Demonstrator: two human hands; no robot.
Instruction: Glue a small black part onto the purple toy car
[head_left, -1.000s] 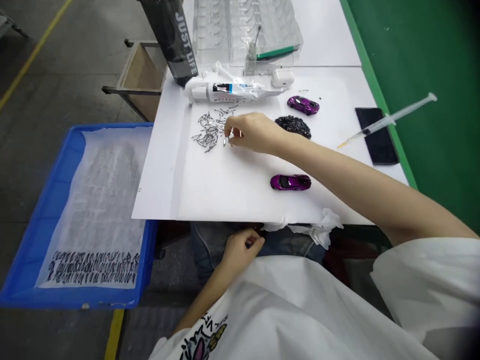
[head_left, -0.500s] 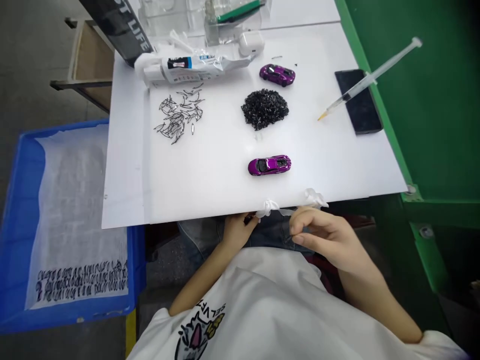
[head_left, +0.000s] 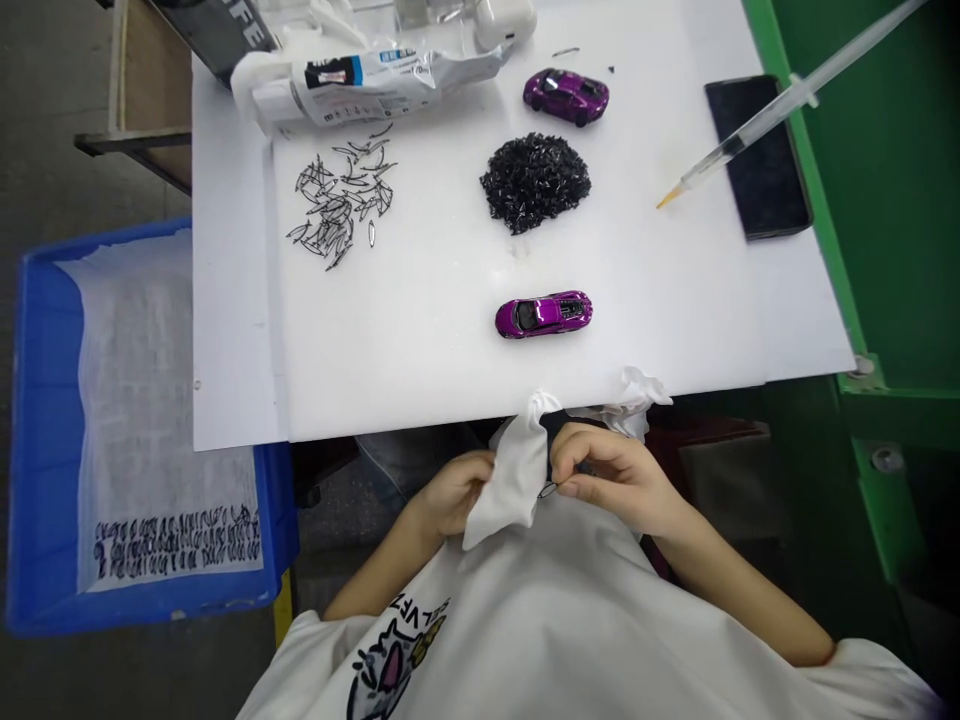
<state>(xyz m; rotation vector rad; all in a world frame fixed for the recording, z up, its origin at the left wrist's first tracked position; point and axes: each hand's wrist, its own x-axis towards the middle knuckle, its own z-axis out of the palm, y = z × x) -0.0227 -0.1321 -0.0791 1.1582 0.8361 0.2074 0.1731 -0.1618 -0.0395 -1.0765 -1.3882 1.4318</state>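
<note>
A small clear part (head_left: 547, 489) with a dark outline is sitting pinched between the thumb and fingertips of the right hand (head_left: 611, 478), down below the near edge of the white board (head_left: 450, 330), over the lap. The left hand (head_left: 450, 492) is gripping a white cloth (head_left: 510, 480), fingers curled closed around its lower part, the cloth hanging up against the part, likely so the piece can be wiped while held steady; both hands are nearly touching across the cloth. More white cloth (head_left: 637, 392) is bunching at the board edge just beside the right hand. On the board, a purple toy car (head_left: 543, 314) is lying near the front edge, well within reach, and a second purple car (head_left: 566, 95) is sitting farther back. Between them is a heap of black bits (head_left: 534, 182); to its left, a scatter of thin clear slivers (head_left: 337, 200), seemingly the stock of like parts. A glue tube pack (head_left: 367, 78) is lying at the back, with a syringe (head_left: 757, 120) resting across a dark phone (head_left: 757, 155) at the right. A blue crate (head_left: 37, 440) lined with white sheet is standing on the grey floor at the left, rows of dark pieces along its near end. A green bench (head_left: 862, 250) is flanking the right.
</note>
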